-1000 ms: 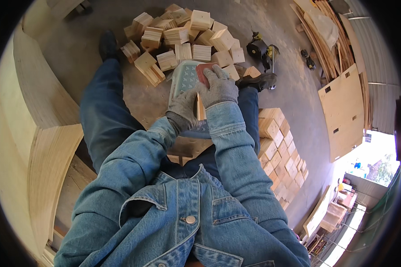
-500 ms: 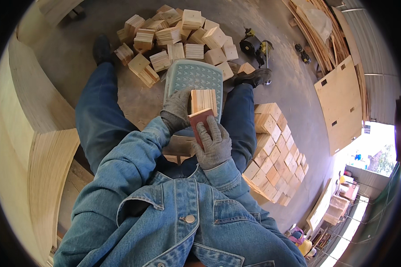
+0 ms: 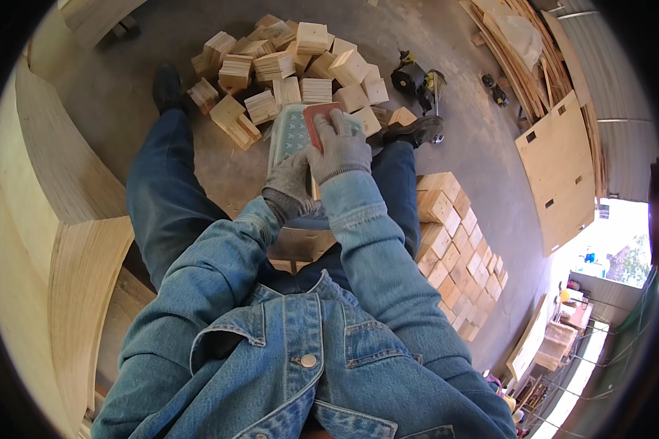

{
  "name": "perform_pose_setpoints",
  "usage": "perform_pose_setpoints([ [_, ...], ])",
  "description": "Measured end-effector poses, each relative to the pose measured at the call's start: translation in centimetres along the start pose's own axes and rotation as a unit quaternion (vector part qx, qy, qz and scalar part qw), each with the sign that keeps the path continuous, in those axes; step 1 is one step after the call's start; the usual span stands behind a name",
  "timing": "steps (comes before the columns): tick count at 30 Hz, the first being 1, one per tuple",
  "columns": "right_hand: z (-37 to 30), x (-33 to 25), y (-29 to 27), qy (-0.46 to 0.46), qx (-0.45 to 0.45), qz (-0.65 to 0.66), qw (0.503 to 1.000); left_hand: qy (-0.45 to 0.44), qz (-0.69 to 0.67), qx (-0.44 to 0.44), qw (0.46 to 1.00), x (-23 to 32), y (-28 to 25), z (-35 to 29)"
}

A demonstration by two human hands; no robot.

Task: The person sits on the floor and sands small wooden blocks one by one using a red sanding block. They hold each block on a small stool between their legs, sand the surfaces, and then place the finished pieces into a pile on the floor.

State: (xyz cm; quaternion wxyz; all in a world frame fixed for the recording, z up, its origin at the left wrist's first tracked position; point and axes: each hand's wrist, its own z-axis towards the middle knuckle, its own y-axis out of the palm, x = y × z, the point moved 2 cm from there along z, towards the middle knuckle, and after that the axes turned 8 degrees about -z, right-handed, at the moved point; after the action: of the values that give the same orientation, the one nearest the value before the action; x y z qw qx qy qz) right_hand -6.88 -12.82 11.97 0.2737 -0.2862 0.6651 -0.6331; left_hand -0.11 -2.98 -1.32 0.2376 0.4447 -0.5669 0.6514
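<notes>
In a grey knitted glove, my right hand (image 3: pixel 342 152) grips a flat reddish-brown sanding block (image 3: pixel 316 117), fingers laid along its top. The sanding block is over the far part of a pale green plastic stool (image 3: pixel 288 130) between my legs. Just to the left and nearer to me, my gloved left hand (image 3: pixel 291 183) closes on a plywood block (image 3: pixel 315 192). Most of that block is hidden under my right hand and wrist; only a light sliver shows between the two hands.
Beyond the stool lies a loose heap of plywood blocks (image 3: pixel 274 66). To the right of my leg a neat stack of blocks (image 3: pixel 461 256) stands on the floor. A black-and-yellow power tool (image 3: pixel 411 77) sits near my right shoe. Large curved plywood pieces (image 3: pixel 80 168) rise at the left.
My right hand has pushed the sanding block forward, away from me, from the near end of the plywood block to past its far end. My left hand stays nearly in place.
</notes>
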Motion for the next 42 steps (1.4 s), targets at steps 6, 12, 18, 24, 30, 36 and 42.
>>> perform_pose_setpoints([
  [6, -10.5, 1.6, 0.8, -0.051, 0.063, 0.037, 0.996, 0.041, -0.082, 0.028, 0.995, 1.1, -1.0, -0.5],
  [12, -17.4, 2.5, 1.0, -0.065, 0.073, 0.028, 0.995, 0.026, -0.059, 0.034, 0.997, 1.3, -1.1, -0.9],
  [18, -11.5, 3.4, 1.0, -0.048, 0.117, 0.031, 0.992, 0.060, -0.039, 0.073, 0.995, 1.3, -1.1, -1.3],
  [24, -1.0, 4.7, 1.2, 0.042, 0.050, 0.015, 0.998, 0.072, -0.007, 0.069, 0.995, 0.8, -0.7, -1.2],
  [30, -3.7, 5.5, 2.5, 0.029, 0.083, 0.036, 0.995, 0.037, -0.018, 0.057, 0.998, 0.3, -0.4, -0.9],
  [36, -15.7, 4.6, 1.4, -0.009, 0.099, 0.055, 0.994, 0.029, -0.027, 0.048, 0.998, 1.0, -0.8, -0.9],
  [42, -17.9, 4.6, 1.6, -0.013, 0.116, 0.073, 0.990, 0.026, -0.019, 0.061, 0.998, 0.4, -0.3, -0.8],
])
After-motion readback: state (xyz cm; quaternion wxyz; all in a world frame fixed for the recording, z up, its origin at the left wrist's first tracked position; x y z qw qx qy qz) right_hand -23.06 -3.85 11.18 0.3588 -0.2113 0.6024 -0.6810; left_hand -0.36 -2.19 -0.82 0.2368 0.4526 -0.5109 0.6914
